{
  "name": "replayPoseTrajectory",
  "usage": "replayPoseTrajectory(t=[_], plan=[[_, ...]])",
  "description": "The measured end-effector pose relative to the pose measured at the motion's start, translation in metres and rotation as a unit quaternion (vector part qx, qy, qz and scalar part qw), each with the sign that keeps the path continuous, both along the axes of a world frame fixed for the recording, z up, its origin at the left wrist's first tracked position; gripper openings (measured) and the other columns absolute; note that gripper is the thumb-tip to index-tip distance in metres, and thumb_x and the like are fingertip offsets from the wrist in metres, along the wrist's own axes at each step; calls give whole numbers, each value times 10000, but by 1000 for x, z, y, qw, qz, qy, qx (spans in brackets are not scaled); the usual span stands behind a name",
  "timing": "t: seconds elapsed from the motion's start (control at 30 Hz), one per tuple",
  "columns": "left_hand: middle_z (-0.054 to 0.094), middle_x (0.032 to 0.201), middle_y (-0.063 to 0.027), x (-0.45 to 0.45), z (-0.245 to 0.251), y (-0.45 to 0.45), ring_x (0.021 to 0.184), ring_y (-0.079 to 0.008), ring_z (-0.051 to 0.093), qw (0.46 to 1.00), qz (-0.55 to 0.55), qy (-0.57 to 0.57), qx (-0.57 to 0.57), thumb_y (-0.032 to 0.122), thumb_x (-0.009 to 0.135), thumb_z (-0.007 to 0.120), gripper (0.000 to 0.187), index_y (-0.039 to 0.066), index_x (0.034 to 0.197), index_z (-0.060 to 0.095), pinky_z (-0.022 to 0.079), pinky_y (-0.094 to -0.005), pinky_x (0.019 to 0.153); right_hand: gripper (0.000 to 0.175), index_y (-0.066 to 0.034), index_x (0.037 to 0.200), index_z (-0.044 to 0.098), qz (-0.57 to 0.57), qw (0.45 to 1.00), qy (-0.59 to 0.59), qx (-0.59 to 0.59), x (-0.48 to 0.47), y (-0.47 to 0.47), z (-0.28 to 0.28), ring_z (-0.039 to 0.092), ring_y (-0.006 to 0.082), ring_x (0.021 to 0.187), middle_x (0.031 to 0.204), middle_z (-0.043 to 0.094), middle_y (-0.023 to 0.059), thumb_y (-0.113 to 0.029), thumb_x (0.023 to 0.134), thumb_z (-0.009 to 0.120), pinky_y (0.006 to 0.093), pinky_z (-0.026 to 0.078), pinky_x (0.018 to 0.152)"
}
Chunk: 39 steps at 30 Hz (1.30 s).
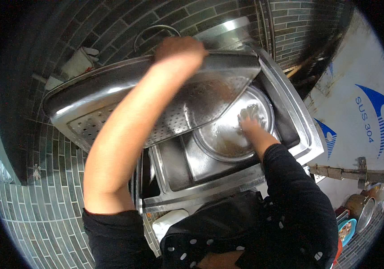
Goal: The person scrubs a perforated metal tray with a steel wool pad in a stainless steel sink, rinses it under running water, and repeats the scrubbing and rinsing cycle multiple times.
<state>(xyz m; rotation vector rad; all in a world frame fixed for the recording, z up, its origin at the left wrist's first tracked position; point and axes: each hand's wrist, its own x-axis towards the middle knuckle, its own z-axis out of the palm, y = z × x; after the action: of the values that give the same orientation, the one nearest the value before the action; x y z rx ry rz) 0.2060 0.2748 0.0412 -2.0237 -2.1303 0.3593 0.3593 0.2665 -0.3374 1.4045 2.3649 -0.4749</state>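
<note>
My left hand (180, 50) is shut on the upper rim of a large stainless steel pan with a perforated bottom (175, 124), which stands tilted over a double sink. Under the pan's right end, a round metal basin (225, 143) sits in the right part of the sink with cloudy water in it. Inside this basin is my right hand (249, 121), blurred, at a greyish crumpled thing (254, 111) that may be a cloth or scrubber. Whether the fingers are closed on it is not clear. Below the basin lies a flat rectangular metal surface (200, 166).
The steel sink rim (212, 191) runs in front of me. A brick-pattern tiled wall (192, 16) rises behind, with a light-coloured glove (79, 62) at the left. At right stand a film-covered metal panel (343, 111), a pot (363, 210) and a turquoise bowl (347, 232).
</note>
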Motion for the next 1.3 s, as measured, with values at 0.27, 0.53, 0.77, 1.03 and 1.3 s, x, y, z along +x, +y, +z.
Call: replayPoseTrajectory(t=[0.27, 0.53, 0.77, 1.03, 1.3], plan=[[624, 1127, -133, 33, -36, 43, 1041, -299, 606, 999, -26, -35, -23, 118, 854, 460, 288, 60, 1051, 662, 496, -414, 864, 403, -57, 1003, 533, 43, 968, 128, -212, 32, 33, 68, 581, 281, 875, 898, 601, 124, -242, 680, 688, 368, 451, 766], [635, 944, -192, -46, 37, -13, 900, -378, 611, 994, -60, 89, -36, 347, 882, 494, 330, 58, 977, 623, 477, -487, 768, 458, -51, 1093, 525, 27, 789, 612, 40, 62, 24, 242, 511, 233, 1039, 1046, 525, 110, -204, 706, 716, 334, 400, 908], [640, 935, -178, -154, 102, -130, 853, -349, 616, 974, 41, 22, 224, 371, 923, 458, 368, 50, 990, 626, 477, -425, 749, 437, 4, 1043, 587, -40, 758, 635, 146, -41, 24, 291, 600, 268, 928, 999, 616, 160, -237, 706, 727, 340, 457, 823], [624, 931, -129, -201, 13, -126, 793, -185, 519, 740, 15, -502, 448, 241, 936, 488, 288, -22, 1007, 580, 423, -306, 771, 300, -16, 1012, 627, 226, 716, 638, 171, -177, -59, 400, 602, 321, 935, 972, 629, 182, -217, 790, 614, 394, 481, 807], [589, 731, -114, -187, 3, -130, 687, -157, 468, 756, 8, -406, 513, 243, 941, 508, 293, -29, 903, 611, 410, -290, 685, 300, -164, 1068, 657, 62, 833, 490, 249, -93, 73, 299, 598, 336, 973, 1045, 635, 146, -354, 872, 533, 422, 472, 852]])
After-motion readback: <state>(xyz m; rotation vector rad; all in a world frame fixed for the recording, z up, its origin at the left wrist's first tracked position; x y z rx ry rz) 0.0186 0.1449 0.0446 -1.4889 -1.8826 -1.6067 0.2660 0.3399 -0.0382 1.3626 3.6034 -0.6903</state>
